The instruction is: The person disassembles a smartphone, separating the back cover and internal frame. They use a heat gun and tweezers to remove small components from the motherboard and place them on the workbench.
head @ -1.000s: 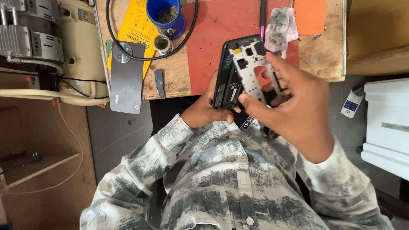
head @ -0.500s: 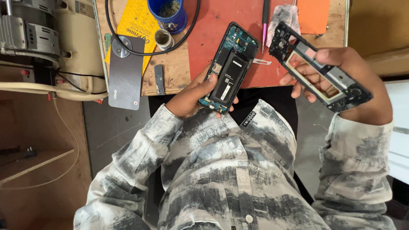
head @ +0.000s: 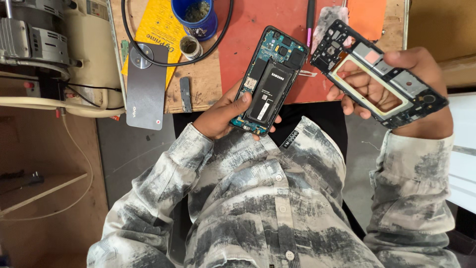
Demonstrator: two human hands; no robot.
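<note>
On the counter (head: pixel 203 89), a blue cup (head: pixel 196 17) at the far edge holds small dark bits; a small round tin (head: pixel 189 46) stands just beside it. A grey phone (head: pixel 145 85) overhangs the near edge. The left hand (head: pixel 220 114) is closed around the opened phone (head: pixel 270 79), long axis running near-left to far-right. The right hand (head: pixel 396 89) grips the black midframe (head: pixel 379 74) from beneath, slanting far-left to near-right, with open room between them.

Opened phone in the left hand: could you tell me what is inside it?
A black battery and greenish circuit boards show; anything beneath the battery is covered.
</note>
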